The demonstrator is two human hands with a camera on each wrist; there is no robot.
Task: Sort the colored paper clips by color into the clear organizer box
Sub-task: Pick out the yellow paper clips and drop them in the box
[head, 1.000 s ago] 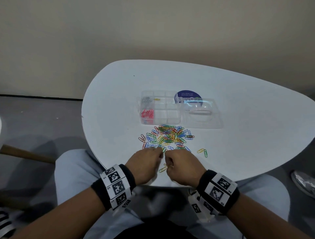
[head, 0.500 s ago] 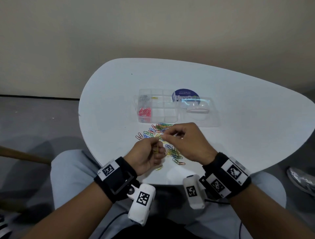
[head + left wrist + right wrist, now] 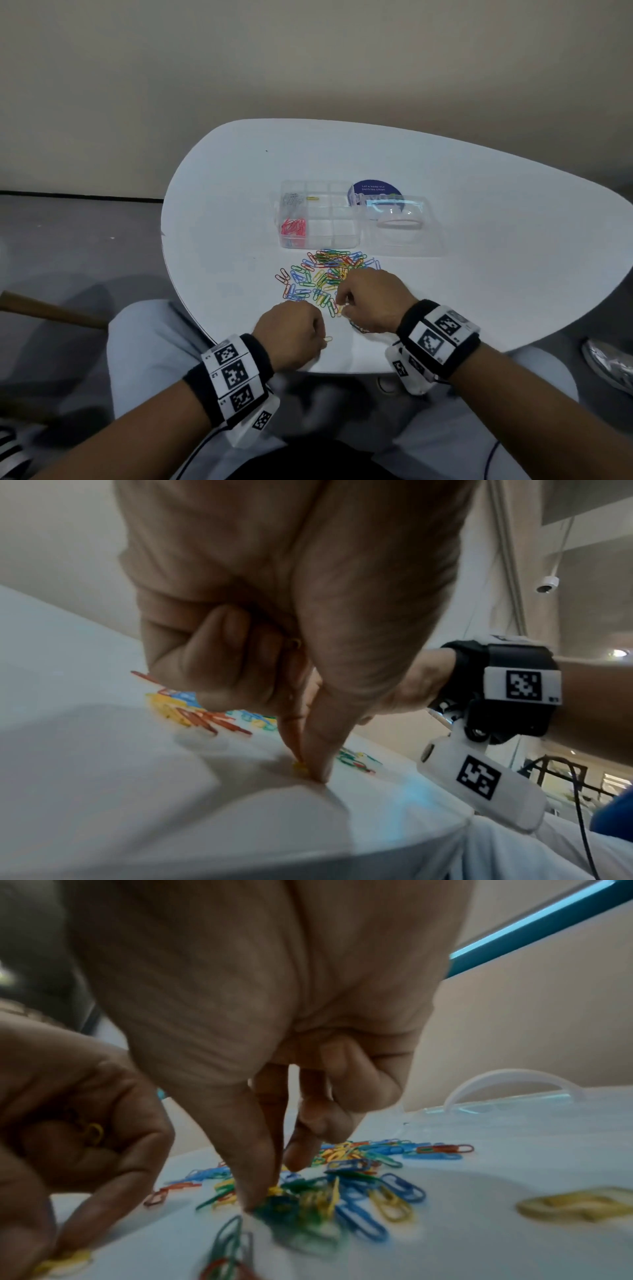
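Observation:
A pile of mixed colored paper clips lies on the white table in front of the clear organizer box. The box holds pink clips in its near-left cell, silver ones behind them and one yellow clip. My left hand pinches a yellow clip against the table near its front edge, with more yellow clips inside its curled fingers. My right hand is down at the pile's near side, thumb and forefinger closed on a yellow clip.
The box's clear lid lies open flat to the right, over a round blue sticker. The table's front edge runs just under both wrists, above my knees. A loose yellow clip lies right of my right hand.
Half a second ago both hands met, raised over the pile. Now both have dropped back toward me, the left to the table's front, the right to the pile's near side.

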